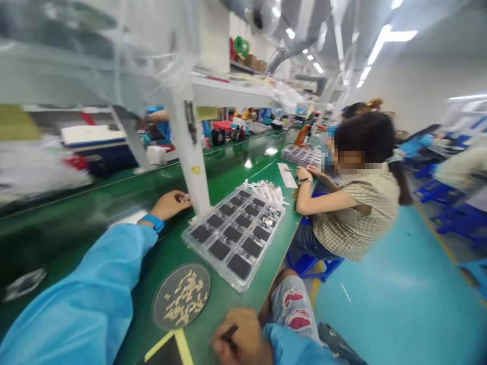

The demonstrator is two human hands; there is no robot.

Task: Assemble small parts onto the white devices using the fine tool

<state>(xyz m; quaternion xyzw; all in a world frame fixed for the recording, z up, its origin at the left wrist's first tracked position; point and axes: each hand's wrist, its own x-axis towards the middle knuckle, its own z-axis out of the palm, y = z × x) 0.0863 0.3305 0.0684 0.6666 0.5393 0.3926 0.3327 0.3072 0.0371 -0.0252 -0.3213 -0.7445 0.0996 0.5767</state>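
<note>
At bottom centre, the right hand (245, 332) grips a black tool (229, 333); mid-left, the left hand (168, 205) pinches a blurred piece (185, 198), presumably for control.

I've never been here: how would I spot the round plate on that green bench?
Start at the long green bench and find the clear compartmented tray. The round plate lies on the tray's near side, close to the person's right hand. Unlike the angular tray, it is grey, finely lined and circular, scattered with small pale-yellow pieces.
</note>
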